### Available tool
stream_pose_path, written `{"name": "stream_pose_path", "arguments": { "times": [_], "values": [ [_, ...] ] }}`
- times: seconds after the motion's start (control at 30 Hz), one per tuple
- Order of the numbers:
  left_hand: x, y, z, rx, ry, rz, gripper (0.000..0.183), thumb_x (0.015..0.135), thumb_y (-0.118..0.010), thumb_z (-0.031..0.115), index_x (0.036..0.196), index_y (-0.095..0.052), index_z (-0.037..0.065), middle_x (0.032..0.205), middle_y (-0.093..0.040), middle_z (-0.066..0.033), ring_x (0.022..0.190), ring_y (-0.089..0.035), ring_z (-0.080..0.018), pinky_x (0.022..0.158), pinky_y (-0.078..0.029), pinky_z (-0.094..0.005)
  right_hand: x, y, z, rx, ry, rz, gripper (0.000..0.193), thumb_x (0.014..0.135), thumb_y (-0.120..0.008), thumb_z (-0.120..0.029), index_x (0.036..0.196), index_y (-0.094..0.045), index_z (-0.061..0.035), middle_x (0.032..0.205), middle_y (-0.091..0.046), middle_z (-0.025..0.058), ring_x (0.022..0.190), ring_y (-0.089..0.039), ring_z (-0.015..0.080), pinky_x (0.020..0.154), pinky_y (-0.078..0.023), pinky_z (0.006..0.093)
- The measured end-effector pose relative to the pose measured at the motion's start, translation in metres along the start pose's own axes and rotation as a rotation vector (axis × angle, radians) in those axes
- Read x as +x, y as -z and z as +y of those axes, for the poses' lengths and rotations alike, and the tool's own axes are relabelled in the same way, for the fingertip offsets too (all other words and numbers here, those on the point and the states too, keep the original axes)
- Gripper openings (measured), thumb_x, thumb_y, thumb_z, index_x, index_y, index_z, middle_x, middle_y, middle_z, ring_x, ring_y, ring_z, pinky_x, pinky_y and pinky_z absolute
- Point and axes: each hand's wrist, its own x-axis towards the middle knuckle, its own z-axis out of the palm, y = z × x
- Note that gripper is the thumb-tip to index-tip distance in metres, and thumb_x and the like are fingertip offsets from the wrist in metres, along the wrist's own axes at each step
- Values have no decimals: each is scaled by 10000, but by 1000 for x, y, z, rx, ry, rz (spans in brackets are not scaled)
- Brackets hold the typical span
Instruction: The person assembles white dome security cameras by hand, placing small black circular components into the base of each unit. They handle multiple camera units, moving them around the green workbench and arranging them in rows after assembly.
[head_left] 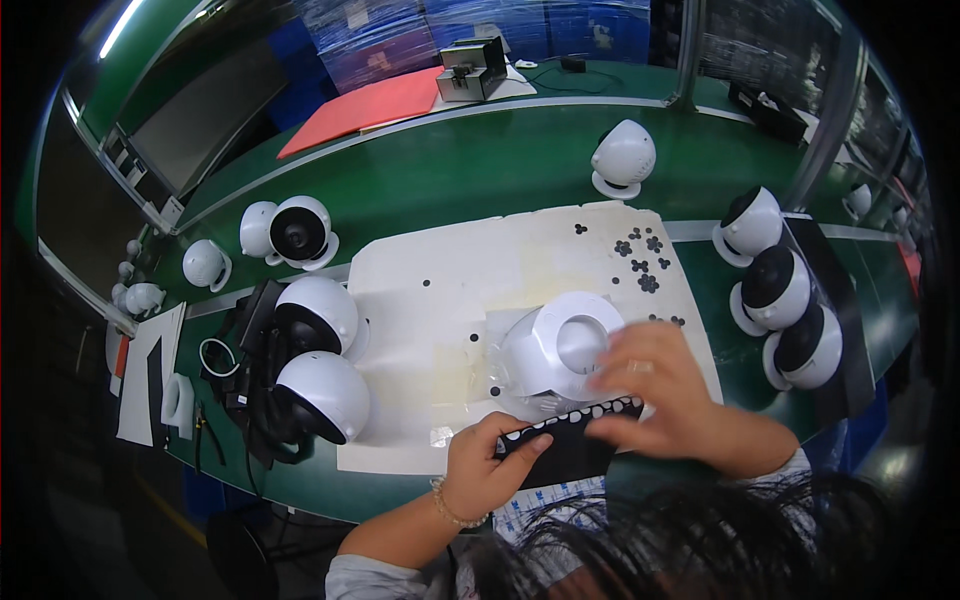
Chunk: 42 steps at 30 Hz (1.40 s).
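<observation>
My left hand [490, 462] is closed on the left end of a black sheet [565, 452], its thumb on top. A row of pale round spots runs along the sheet's upper edge. Over the sheet's right end, my right hand [662, 385] is slightly blurred, its thumb apart from its curled fingers, and I make out nothing held. Its fingertips overlap the near right side of a white rounded housing [535, 352] with a round recess facing up. The housing lies on a clear plastic piece on a cream board [400, 400].
Small black dot clusters [640, 265] lie on the board's far right. White-and-black ball-shaped devices stand left [335, 390], right [780, 290] and far back [625, 155]. Cables [265, 400] and pliers [205, 435] lie at left. Behind are a metal box [470, 75] and red sheet [365, 105].
</observation>
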Motion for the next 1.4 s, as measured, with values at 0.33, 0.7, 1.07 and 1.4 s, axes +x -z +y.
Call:
{"name": "stream_pose_path", "arguments": {
  "times": [0.33,0.7,1.07,1.4],
  "values": [
    [1,7,-2,94,-116,-51,180,749,-693,147,786,-586,7,631,-597,-103,544,-584,-185,503,-440,-271,-10,-20,-12,13,-26,-110,241,695,-707,-220,904,-609,-148,839,-585,-45,903,-532,141,786,-313,329],
    [2,7,-7,180,-335,-40,164,755,-648,91,830,-543,-11,682,-585,-140,550,-567,-291,500,-441,-334,-11,-11,-9,-6,229,31,172,658,-670,-157,824,-634,-181,983,-607,-52,1019,-518,155,781,-306,317],
    [3,8,-9,252,-449,-53,125,744,-646,89,799,-565,11,733,-599,-107,615,-580,-280,551,-450,-344,-12,-18,-7,205,302,-122,290,696,-647,-81,979,-592,-115,949,-599,14,900,-552,172,712,-370,288],
    [7,5,-1,366,-509,-97,269,656,-681,80,901,-584,25,780,-598,-85,646,-578,-259,561,-438,-329,15,-14,-18,799,-196,-533,235,812,-599,-162,972,-537,-1,909,-570,125,680,-579,242,573,-452,307]
  ]
}}
